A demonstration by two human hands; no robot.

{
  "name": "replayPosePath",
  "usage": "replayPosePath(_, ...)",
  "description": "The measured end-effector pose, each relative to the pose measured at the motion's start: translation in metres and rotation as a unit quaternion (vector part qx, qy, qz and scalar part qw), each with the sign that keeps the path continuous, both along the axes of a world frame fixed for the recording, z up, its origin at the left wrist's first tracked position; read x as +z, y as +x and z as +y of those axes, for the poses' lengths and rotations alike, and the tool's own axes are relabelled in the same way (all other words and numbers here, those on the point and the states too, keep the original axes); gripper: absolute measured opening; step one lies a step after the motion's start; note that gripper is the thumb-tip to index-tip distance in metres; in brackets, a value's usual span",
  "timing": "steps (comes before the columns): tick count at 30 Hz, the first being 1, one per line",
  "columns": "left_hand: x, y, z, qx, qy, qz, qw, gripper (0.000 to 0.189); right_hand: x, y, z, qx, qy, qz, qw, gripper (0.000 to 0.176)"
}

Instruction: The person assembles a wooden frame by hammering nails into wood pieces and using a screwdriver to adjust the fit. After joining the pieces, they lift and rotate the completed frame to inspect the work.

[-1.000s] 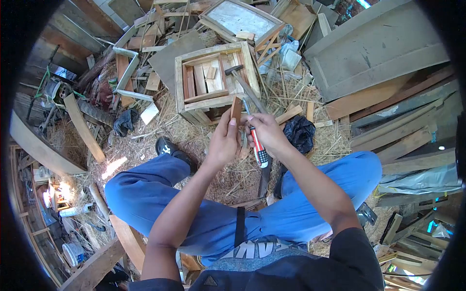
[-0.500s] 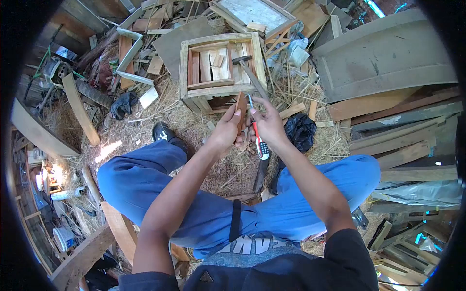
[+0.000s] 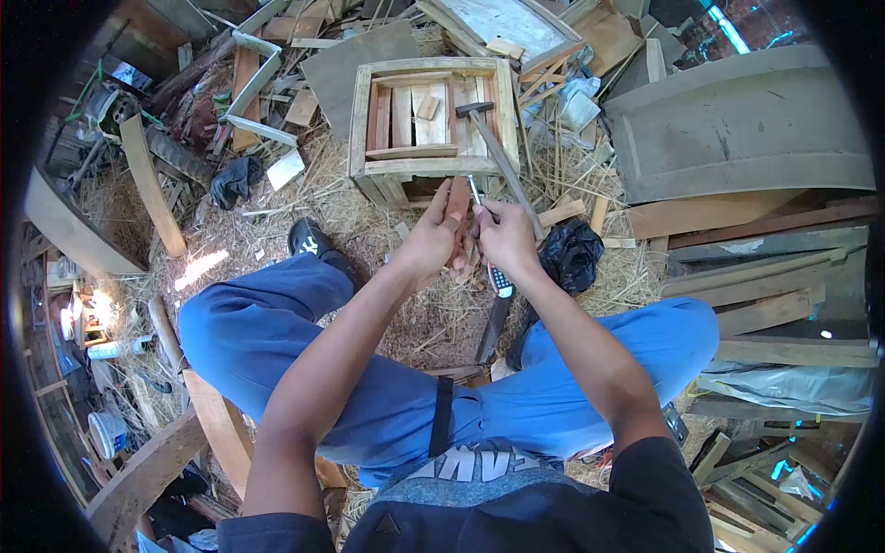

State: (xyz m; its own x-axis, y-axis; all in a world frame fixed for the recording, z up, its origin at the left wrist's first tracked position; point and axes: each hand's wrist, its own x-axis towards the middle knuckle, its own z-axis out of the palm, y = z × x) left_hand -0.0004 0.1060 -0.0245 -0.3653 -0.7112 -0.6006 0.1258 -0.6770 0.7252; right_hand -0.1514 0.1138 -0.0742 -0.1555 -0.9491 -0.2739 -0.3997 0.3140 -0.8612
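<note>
My left hand grips a small reddish-brown piece of wood, held upright between thumb and fingers. Close beside it, my right hand is closed round a slim metal tool; its shaft points away from me and its exact kind is hidden by the fingers. Below the right hand, a tool with a patterned grip and a red part shows, with a dark flat blade running toward me. Just ahead stands a wooden box-like frame, and a hammer leans across its right side.
Straw and wood scraps cover the ground. A black plastic bag lies right of my hands. Stacked boards and a large curved panel fill the right side. Long planks stand at the left.
My right hand's fingers have closed in more around the metal tool. The piece of wood now shows less behind my left fingers. The view has shifted slightly.
</note>
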Motion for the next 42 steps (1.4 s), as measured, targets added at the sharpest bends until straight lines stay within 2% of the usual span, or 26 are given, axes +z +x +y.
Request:
replayPosePath(2,-0.002,0.001,-0.002,-0.012,-0.003,-0.005,1.000,0.059,0.001,0.001,-0.002,0.006,-0.001,0.013,1.000,0.022)
replayPosePath(7,-0.010,0.002,-0.003,-0.010,0.009,0.007,1.000,0.059,0.017,0.006,-0.002,0.026,0.004,0.064,0.998,0.022)
replayPosePath(12,0.000,0.002,-0.003,-0.014,0.024,0.010,1.000,0.059,0.018,0.008,0.000,0.010,-0.020,0.056,0.998,0.022)
replayPosePath(18,-0.022,-0.001,-0.003,-0.020,-0.022,0.018,0.999,0.059,0.003,0.005,-0.005,0.008,0.000,0.061,0.998,0.022)
replayPosePath(20,-0.023,-0.004,-0.001,-0.018,-0.020,-0.047,0.999,0.059,-0.004,0.004,-0.006,0.017,0.011,0.062,0.998,0.022)
replayPosePath(22,-0.030,-0.006,0.004,-0.028,-0.034,-0.066,0.997,0.059,-0.014,0.005,-0.004,-0.015,0.103,-0.031,0.994,0.024)
replayPosePath(26,-0.037,-0.015,0.017,-0.031,-0.043,-0.138,0.989,0.059,-0.038,0.010,0.004,-0.038,0.099,-0.061,0.992,0.027)
replayPosePath(30,-0.041,-0.016,0.022,-0.075,-0.053,-0.183,0.979,0.060,-0.035,0.008,0.005,-0.062,0.152,-0.072,0.984,0.032)
replayPosePath(32,-0.023,-0.022,0.038,-0.139,-0.103,-0.161,0.972,0.058,-0.082,-0.013,-0.005,-0.159,0.123,-0.028,0.979,0.031)
replayPosePath(33,-0.070,-0.026,0.069,-0.119,-0.320,-0.219,0.914,0.051,-0.130,-0.051,-0.018,-0.151,0.169,-0.029,0.974,0.025)
replayPosePath(34,-0.059,-0.024,0.065,-0.124,-0.320,-0.223,0.912,0.051,-0.114,-0.062,-0.018,-0.123,0.196,-0.019,0.973,0.026)
replayPosePath(35,-0.037,-0.019,0.056,-0.168,-0.171,-0.190,0.952,0.046,-0.115,-0.064,-0.015,-0.134,0.235,-0.120,0.955,0.023)
replayPosePath(36,-0.025,-0.015,0.045,-0.200,-0.017,-0.151,0.968,0.042,-0.115,-0.061,-0.016,-0.139,0.270,-0.215,0.928,0.021)
replayPosePath(37,-0.046,-0.010,0.035,-0.133,0.002,-0.124,0.983,0.037,-0.098,-0.049,-0.011,-0.134,0.271,-0.214,0.929,0.021)
replayPosePath(38,-0.049,-0.006,0.024,-0.127,0.002,-0.121,0.985,0.037,-0.067,-0.033,0.001,-0.136,0.263,-0.190,0.936,0.016)
replayPosePath(39,-0.052,-0.002,0.013,-0.076,0.001,-0.085,0.993,0.036,-0.048,-0.026,0.009,-0.139,0.254,-0.165,0.943,0.013)
replayPosePath(40,-0.055,0.001,0.006,-0.029,0.001,-0.050,0.998,0.035,-0.051,-0.028,0.013,-0.089,0.278,-0.182,0.939,0.014)
replayPosePath(42,-0.054,0.003,0.001,-0.017,0.030,-0.022,0.999,0.035,-0.053,-0.030,0.027,-0.094,0.313,-0.299,0.896,0.022)
